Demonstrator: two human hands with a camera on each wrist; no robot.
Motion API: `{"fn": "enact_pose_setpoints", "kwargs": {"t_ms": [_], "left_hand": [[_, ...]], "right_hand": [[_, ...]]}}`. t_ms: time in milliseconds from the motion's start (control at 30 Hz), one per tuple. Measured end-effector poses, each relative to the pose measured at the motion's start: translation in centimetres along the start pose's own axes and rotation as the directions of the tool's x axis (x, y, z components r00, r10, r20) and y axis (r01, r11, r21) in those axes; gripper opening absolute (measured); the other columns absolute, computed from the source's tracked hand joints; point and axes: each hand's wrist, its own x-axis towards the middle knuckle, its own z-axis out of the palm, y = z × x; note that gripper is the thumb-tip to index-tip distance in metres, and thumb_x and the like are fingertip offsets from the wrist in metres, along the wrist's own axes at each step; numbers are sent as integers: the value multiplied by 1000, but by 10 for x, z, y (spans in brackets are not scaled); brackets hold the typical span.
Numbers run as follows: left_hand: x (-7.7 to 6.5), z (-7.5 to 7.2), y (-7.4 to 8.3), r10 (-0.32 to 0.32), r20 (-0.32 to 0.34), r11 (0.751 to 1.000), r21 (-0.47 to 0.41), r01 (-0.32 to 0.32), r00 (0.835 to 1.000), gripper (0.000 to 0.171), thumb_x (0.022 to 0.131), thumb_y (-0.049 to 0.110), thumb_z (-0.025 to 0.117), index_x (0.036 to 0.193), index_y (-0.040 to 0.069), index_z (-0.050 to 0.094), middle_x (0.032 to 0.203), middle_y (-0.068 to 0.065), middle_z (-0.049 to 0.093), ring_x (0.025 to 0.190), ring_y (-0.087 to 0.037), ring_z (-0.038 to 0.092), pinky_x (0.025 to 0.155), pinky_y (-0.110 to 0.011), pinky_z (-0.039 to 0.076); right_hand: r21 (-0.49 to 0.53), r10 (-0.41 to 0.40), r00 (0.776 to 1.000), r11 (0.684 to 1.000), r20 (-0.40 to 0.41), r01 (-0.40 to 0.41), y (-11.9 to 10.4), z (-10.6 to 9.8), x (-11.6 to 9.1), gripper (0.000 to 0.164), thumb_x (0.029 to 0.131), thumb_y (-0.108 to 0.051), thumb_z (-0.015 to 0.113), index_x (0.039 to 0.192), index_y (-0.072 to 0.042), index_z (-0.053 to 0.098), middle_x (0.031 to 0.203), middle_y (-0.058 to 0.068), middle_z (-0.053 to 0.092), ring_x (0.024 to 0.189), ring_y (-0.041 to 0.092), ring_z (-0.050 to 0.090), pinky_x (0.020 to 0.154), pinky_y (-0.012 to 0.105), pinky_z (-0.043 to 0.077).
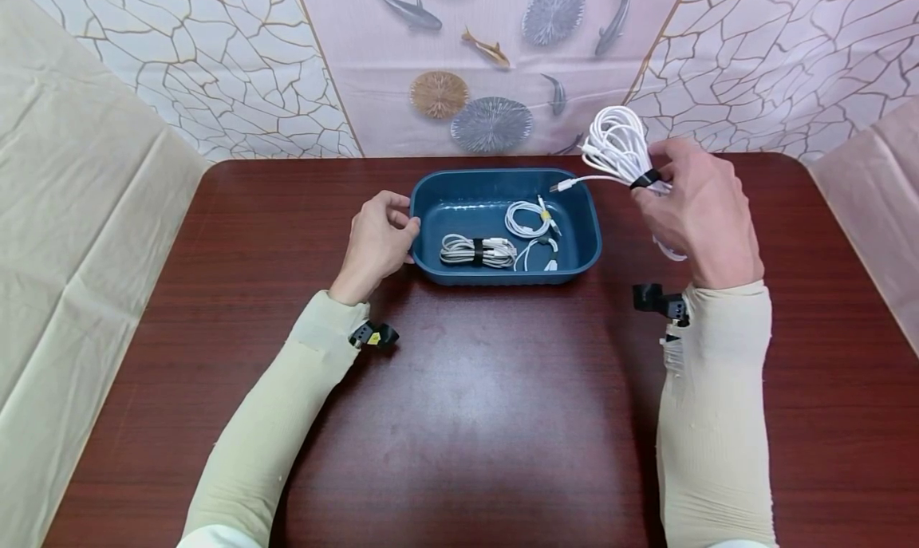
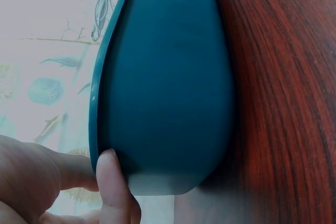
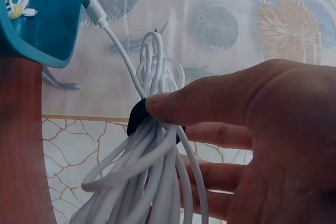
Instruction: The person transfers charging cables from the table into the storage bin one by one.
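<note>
My right hand [image 1: 704, 209] holds a bundle of white cable [image 1: 616, 145] above the table, just right of a blue plastic bin [image 1: 502, 280]. Thumb and fingers pinch the bundle at its black strap [image 3: 137, 116]. One plug end [image 1: 565, 185] sticks out leftward over the bin's right rear corner. At the bin's left end, my left hand [image 1: 376, 241] grips the rim, with a fingertip [image 2: 109, 169] against the outer wall. Inside the bin lie a flat cable bundle with a black strap [image 1: 495, 253], a round white coil with a yellow tie [image 1: 511, 225] and a smaller cable [image 1: 553, 253].
The bin stands near the back edge of a dark red-brown wooden table [image 1: 467, 412]. Behind it hangs a patterned cloth [image 1: 359, 77] with fish and round leaf shapes. Pale cloth [image 1: 72, 253] hangs along the left side. Each wrist wears a small black camera mount [image 1: 373, 335].
</note>
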Motion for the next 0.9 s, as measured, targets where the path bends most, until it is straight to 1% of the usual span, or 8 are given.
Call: {"fn": "enact_pose_setpoints", "kwargs": {"t_ms": [167,400,633,900], "left_hand": [[0,0,0,-5,1,1000,3,5,1000,34,100,13,64,132,3,58,102,-16,66,60,-15,66,59,-33,65],[0,0,0,-3,-1,1000,3,3,1000,34,100,12,65,132,3,58,102,-16,66,58,-15,66,55,-29,63],[0,0,0,-3,-2,1000,6,3,1000,34,100,12,65,132,3,58,102,-16,67,58,-14,65,55,-28,63],[0,0,0,-3,-1,1000,-1,3,1000,34,100,12,65,131,3,58,102,-16,66,58,-15,66,58,-32,64]], "right_hand": [[-2,-17,1000,1000,2,17,-2,2,0,52,95,-20,55,146,-16,54,129,23,66,112,42,59,83,62,48],[-8,-28,1000,1000,4,28,-3,2,1,52,94,-19,55,146,-15,53,128,23,66,113,42,59,85,62,48],[3,-78,997,997,9,78,-4,4,2,52,96,-18,56,147,-13,53,129,26,65,113,41,59,87,62,48],[0,-98,995,995,22,98,-4,7,3,50,96,-18,56,146,-13,53,129,26,65,112,40,58,85,61,48]]}}
